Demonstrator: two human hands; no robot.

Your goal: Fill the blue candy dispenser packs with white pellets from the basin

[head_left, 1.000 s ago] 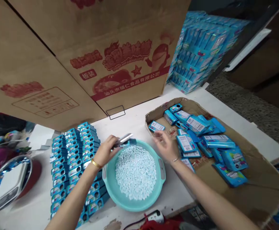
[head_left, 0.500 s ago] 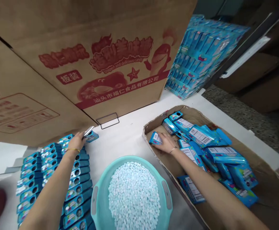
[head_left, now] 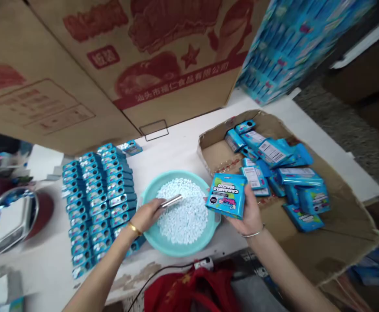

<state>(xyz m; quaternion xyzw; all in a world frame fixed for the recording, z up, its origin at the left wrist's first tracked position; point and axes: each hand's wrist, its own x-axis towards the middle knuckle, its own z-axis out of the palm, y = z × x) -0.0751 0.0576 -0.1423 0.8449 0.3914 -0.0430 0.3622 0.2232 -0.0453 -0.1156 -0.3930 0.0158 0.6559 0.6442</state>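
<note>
Teal plastic basin [head_left: 176, 249] on the white table [head_left: 173, 147], heaped w/ small pale-blue candies [head_left: 184, 212]. L hand [head_left: 145, 215] is low over it, fingers curled round a slim silver tube [head_left: 170, 201]. Main change: R hand [head_left: 249, 214] has lifted a blue candy box [head_left: 227, 196] out of the cardboard tray [head_left: 348, 229] and now grips it between thumb and fingers, front facing up (label reads "Caramelo", rest too small to be sure). Tray still holds a loose pile of blue boxes [head_left: 270, 151], some showing white label panels. Left of the basin are neat rows of blue packs [head_left: 95, 203] w/ round windows, and one lone pack [head_left: 131, 147] sits just past the far end (new since a sec ago). A big brown carton [head_left: 144, 56] looms overhead.
</note>
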